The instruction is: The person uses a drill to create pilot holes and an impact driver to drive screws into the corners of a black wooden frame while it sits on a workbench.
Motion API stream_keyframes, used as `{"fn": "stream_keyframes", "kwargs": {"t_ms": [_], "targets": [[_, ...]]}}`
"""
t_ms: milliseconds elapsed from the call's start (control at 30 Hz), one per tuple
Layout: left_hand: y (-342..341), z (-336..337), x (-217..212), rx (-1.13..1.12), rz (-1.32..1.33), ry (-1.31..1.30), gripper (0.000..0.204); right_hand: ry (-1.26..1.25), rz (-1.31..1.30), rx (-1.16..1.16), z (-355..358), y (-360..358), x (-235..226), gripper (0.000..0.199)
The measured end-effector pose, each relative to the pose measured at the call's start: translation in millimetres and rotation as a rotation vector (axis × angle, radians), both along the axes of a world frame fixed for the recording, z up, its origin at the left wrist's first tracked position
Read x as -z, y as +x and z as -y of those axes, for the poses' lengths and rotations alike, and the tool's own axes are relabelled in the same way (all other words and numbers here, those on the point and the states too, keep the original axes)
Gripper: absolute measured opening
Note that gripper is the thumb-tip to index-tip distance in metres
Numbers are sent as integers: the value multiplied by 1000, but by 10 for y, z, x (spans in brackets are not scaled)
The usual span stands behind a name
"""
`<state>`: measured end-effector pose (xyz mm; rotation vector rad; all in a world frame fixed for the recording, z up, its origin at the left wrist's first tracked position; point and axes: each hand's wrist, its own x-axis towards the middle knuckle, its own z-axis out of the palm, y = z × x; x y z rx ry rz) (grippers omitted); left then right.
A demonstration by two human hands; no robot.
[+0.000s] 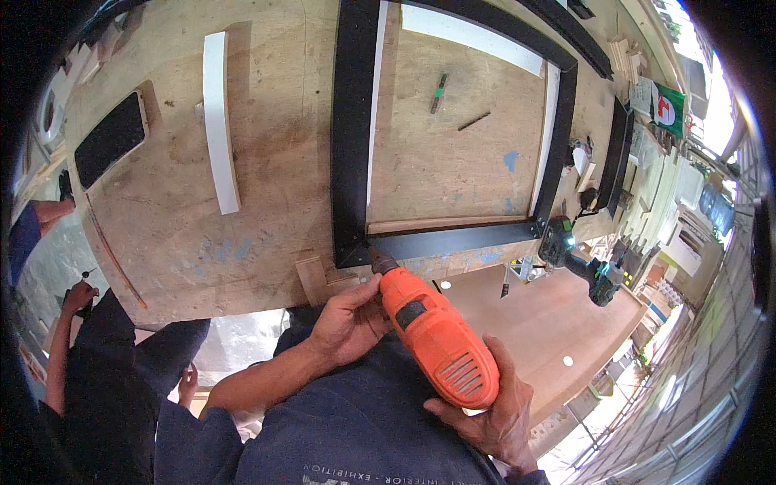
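Observation:
An orange corded-style power drill (pixel 440 343) slants across in front of my body, its chuck end toward the near left corner of a black rectangular frame (pixel 353 145). My right hand (pixel 503 408) wraps round the drill's rear end, fingers partly hidden under it. My left hand (pixel 347 327) is curled at the drill's front, thumb and fingertips against it just behind the chuck. The tip meets the frame's corner, where small holes or screws show; whether it is sunk in cannot be seen. White strips line the frame's inner sides.
A phone (pixel 111 139) and a loose white strip (pixel 218 121) lie left on the wooden table. Inside the frame are a green marker (pixel 439 93) and a thin dark stick (pixel 474 121). A cordless drill (pixel 602 279) stands right. Another person (pixel 101 388) is at the lower left.

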<state>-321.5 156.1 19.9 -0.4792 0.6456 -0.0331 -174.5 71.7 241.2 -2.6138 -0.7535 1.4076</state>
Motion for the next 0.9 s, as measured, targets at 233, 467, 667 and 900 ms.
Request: {"fn": "stream_keyframes", "kwargs": {"t_ms": [233, 467, 667, 900], "targets": [[-282, -335, 41, 588, -285, 1738, 54, 62, -41, -83, -172, -13, 50, 105], [-190, -451, 470, 697, -419, 2431, 87, 55, -95, -77, -221, -9, 40, 103], [-281, -379, 617, 715, -377, 2584, 78, 64, -57, -82, -264, -8, 38, 101], [-311, -348, 655, 677, -387, 2639, 63, 70, -49, -88, -279, 26, 21, 100]]}}
